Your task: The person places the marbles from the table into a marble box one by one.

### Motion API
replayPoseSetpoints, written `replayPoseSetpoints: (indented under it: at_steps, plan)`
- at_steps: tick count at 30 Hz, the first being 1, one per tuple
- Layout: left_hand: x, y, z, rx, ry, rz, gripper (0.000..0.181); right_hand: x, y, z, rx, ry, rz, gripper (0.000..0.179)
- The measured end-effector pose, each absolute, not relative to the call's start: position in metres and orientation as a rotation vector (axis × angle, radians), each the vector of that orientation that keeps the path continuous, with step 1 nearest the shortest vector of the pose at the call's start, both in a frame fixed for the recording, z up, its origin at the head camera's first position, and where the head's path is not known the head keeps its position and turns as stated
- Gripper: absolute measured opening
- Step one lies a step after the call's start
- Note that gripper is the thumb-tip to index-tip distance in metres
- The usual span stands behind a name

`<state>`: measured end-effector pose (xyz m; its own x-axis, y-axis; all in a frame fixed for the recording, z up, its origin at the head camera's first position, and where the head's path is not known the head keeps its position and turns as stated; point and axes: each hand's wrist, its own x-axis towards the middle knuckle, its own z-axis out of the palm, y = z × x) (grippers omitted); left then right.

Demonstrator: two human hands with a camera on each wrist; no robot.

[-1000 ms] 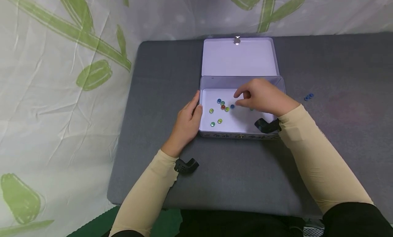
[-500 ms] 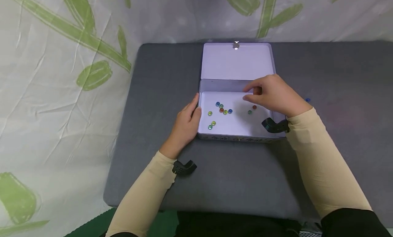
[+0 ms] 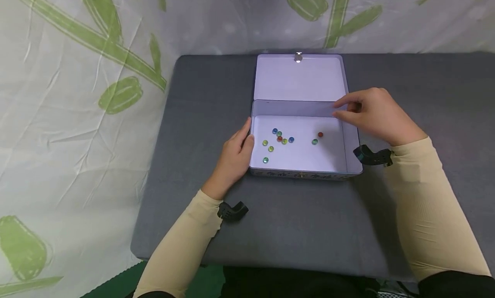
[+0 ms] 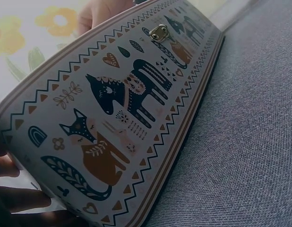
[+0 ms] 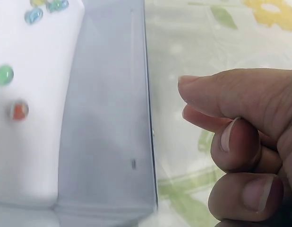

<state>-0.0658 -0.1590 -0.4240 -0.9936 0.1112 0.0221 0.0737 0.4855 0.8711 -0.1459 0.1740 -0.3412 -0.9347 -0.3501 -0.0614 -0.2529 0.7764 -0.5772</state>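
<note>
An open tin box [image 3: 301, 158] with a white interior stands on the table, its lid [image 3: 299, 79] folded back. Several glass marbles lie on its floor, among them a blue marble [image 3: 291, 140], a green marble [image 3: 315, 141] and a red marble [image 3: 320, 135]. My left hand [image 3: 233, 156] rests against the box's left side, fingers extended along the wall. Over the box's back right corner is my right hand [image 3: 380, 117], thumb and index finger apart with nothing between them. The right wrist view shows its other fingers loosely bent.
A metal clasp [image 3: 298, 56] sits on the lid's far edge. Fox and horse pictures decorate the box's front wall [image 4: 132, 90]. Grey cloth covers the table [image 3: 209, 100], and a patterned curtain [image 3: 239, 23] hangs behind it.
My right hand has moved right, from over the box's middle to its right edge, uncovering the red and green marbles. A yellow-green marble has shifted slightly. The left hand stays put.
</note>
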Motion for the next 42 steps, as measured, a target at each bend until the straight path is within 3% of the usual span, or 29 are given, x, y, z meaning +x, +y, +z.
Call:
replayPoseSetpoints:
  at_steps: [42]
  plan:
    - [-0.061, -0.167, -0.425, 0.148, 2.675, 1.597, 0.056, -0.138, 0.274, -0.419, -0.169, 2.864, -0.969, 0.031]
